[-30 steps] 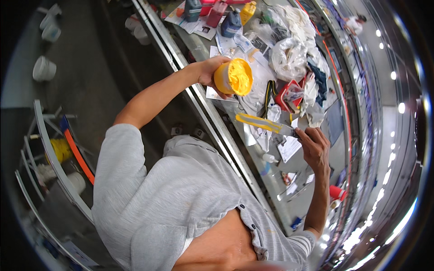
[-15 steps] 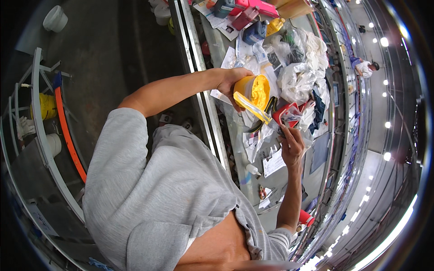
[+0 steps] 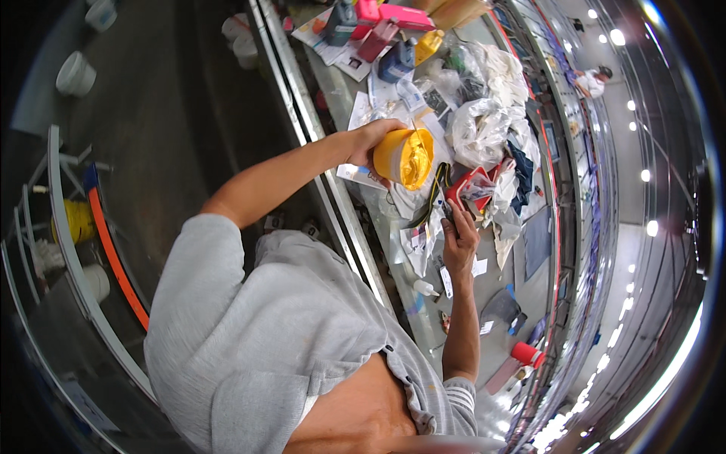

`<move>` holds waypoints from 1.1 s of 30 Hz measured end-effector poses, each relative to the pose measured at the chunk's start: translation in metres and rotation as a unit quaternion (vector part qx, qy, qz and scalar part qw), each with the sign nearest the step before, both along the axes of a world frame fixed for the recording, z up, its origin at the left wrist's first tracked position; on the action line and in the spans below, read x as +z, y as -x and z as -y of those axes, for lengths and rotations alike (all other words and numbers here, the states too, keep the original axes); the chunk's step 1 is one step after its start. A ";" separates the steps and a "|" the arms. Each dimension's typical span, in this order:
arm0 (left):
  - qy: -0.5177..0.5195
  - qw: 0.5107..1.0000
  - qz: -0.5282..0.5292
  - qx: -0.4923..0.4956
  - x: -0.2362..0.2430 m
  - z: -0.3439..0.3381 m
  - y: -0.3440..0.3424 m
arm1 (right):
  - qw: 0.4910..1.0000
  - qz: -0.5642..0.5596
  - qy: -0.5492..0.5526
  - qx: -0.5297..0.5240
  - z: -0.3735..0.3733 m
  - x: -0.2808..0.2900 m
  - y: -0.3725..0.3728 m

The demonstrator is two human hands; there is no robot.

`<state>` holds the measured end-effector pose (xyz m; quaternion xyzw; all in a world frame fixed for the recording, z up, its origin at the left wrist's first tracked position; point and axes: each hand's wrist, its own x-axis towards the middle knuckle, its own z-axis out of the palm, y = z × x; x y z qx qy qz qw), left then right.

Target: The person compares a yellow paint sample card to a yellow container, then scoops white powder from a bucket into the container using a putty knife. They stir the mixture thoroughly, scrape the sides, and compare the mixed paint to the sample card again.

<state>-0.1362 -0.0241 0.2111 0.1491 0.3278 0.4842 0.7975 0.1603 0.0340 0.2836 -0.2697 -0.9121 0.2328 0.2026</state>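
Flanking the yellow tub (image 3: 389, 157), plastic bags (image 3: 479, 134)

We see a dark grey floor (image 3: 181, 106) filling the upper left of the frame, in shadow toward the middle. At the left and lower left stands a grey metal frame (image 3: 63, 227), with an orange bar (image 3: 115, 253) beside it. A long table (image 3: 508, 278) slants from the top centre toward the lower right, a pale metal rail (image 3: 283, 49) along its near side. Beyond it we find more long rails, then the grey ceiling (image 3: 634, 250), where round lamps (image 3: 652, 228) and a bright light strip (image 3: 665, 378) glow at the right.
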 end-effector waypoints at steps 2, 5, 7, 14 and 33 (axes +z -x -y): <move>-0.017 0.999 0.008 0.050 0.001 -0.003 0.000 | 0.999 -0.006 0.014 -0.051 0.005 -0.001 -0.001; -0.055 0.982 0.090 0.158 -0.019 -0.013 -0.005 | 0.994 -0.044 0.022 -0.102 0.014 -0.004 -0.008; -0.074 0.953 0.161 0.248 -0.027 -0.016 -0.009 | 0.979 -0.087 0.111 -0.146 0.017 -0.009 -0.016; -0.143 0.862 0.312 0.373 -0.035 -0.019 -0.055 | 0.794 -0.203 0.556 -0.139 0.073 -0.030 0.039; -0.093 0.938 0.209 0.261 -0.112 0.037 -0.014 | 0.948 0.198 -0.245 0.037 0.033 0.090 0.031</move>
